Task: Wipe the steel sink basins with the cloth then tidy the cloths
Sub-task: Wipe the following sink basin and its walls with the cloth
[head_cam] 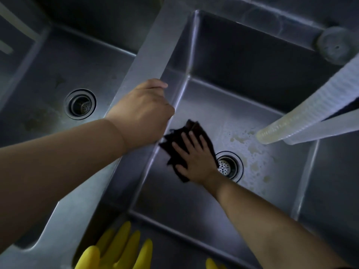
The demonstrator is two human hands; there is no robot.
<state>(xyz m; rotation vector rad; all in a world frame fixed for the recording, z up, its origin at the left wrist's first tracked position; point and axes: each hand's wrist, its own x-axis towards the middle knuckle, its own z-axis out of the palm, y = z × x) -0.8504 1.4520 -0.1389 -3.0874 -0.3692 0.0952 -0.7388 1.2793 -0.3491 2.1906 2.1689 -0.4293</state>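
I look down into a double steel sink. My right hand (194, 162) lies flat, fingers spread, pressing a dark cloth (175, 138) onto the floor of the right basin (242, 98), just left of its drain strainer (229, 166). My left hand (143, 111) rests on the steel divider (147, 55) between the basins, its fingers curled over the divider's edge. The left basin (48, 78) has its own drain (80, 104) and holds nothing else.
A ribbed translucent hose (310, 105) reaches in from the right, its mouth above the soapy foam (250, 150) beside the right drain. Yellow rubber gloves (120, 247) hang over the front rim. A round plug-like disc (336, 46) sits on the back right ledge.
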